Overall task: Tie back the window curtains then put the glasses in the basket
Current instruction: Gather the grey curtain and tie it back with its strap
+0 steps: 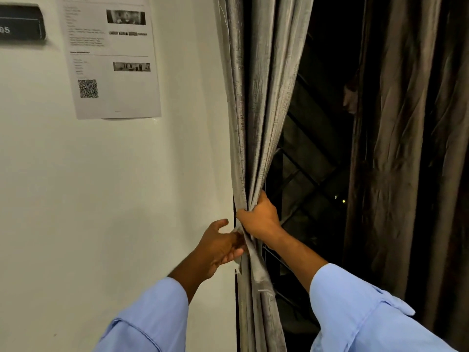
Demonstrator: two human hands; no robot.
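Note:
A grey-beige left curtain [264, 102] hangs gathered against the window's left edge. My right hand [258, 217] is clenched around the bunched folds at about waist height. My left hand [220, 246] is just left of it by the wall, fingers pinching a thin strip of fabric, seemingly the tieback [238, 231], at the curtain's edge. A second, darker curtain [411, 148] hangs loose on the right. No glasses or basket are in view.
A white wall [114, 199] fills the left side, with a printed paper sheet [111, 57] and a dark sign [21, 24] on it. Between the curtains a dark window with diagonal metal bars [312, 161] shows.

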